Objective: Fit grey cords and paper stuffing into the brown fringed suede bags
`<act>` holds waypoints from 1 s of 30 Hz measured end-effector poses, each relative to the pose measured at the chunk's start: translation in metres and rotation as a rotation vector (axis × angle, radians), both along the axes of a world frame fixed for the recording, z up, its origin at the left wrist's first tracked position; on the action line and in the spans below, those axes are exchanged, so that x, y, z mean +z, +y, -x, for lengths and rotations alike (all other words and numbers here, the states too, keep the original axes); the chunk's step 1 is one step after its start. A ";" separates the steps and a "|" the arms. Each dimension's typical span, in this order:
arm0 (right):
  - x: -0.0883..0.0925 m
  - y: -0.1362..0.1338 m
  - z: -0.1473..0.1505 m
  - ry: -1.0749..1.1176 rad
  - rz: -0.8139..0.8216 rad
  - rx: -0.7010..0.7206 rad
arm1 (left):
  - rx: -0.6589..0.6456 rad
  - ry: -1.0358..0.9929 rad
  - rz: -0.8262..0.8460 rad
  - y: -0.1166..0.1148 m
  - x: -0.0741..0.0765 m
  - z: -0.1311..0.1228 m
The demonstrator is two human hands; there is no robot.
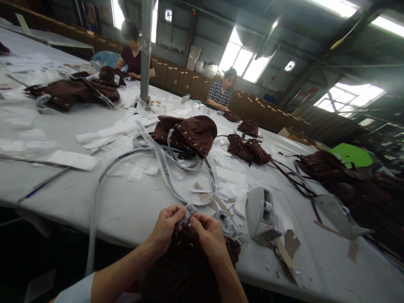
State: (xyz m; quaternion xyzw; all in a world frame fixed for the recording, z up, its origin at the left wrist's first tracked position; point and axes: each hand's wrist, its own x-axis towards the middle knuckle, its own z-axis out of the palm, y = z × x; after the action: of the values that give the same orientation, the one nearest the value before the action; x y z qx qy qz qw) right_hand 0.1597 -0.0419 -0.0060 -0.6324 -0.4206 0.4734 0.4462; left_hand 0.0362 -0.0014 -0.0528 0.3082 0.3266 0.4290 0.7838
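At the table's front edge, my left hand (166, 225) and my right hand (208, 236) are close together. Both have thumb and fingers pinched on a small piece wrapped in clear plastic (190, 209), perhaps a strap end or buckle. Just below them a dark brown bag (181, 273) with gold eyelets hangs between my forearms, its lower part lost in shadow. Beyond my hands lies another brown bag (192, 134) with gold eyelets. Long plastic-wrapped straps (164, 168) loop around it and run down the left side.
On the right stands a grey dispenser-like device (260, 214) beside brown paper strips (288, 252). White paper pieces (232, 174) are scattered over the table (135, 214). More brown bags (75, 90) lie left and right. A metal post (145, 54) rises mid-table. Two people (221, 92) work across it.
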 end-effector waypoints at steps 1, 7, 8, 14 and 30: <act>-0.002 0.000 0.000 0.020 0.006 -0.013 | 0.005 -0.007 0.008 0.000 0.001 0.000; -0.010 -0.003 0.004 0.088 0.028 -0.156 | 0.017 -0.022 0.001 -0.001 0.002 -0.001; -0.009 -0.003 0.005 0.090 0.032 -0.169 | 0.021 -0.012 -0.015 -0.001 0.002 -0.001; -0.008 -0.003 0.014 -0.240 -0.084 -0.214 | 0.040 0.088 -0.098 -0.005 0.006 0.000; -0.015 -0.014 0.041 0.234 -0.226 -0.342 | 0.229 0.426 -0.481 -0.014 0.009 -0.001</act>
State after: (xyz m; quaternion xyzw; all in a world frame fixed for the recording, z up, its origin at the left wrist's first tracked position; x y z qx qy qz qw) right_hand 0.1186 -0.0559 -0.0215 -0.5814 -0.3030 0.4110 0.6334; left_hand 0.0375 -0.0154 -0.0441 0.5283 0.4049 0.5049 0.5496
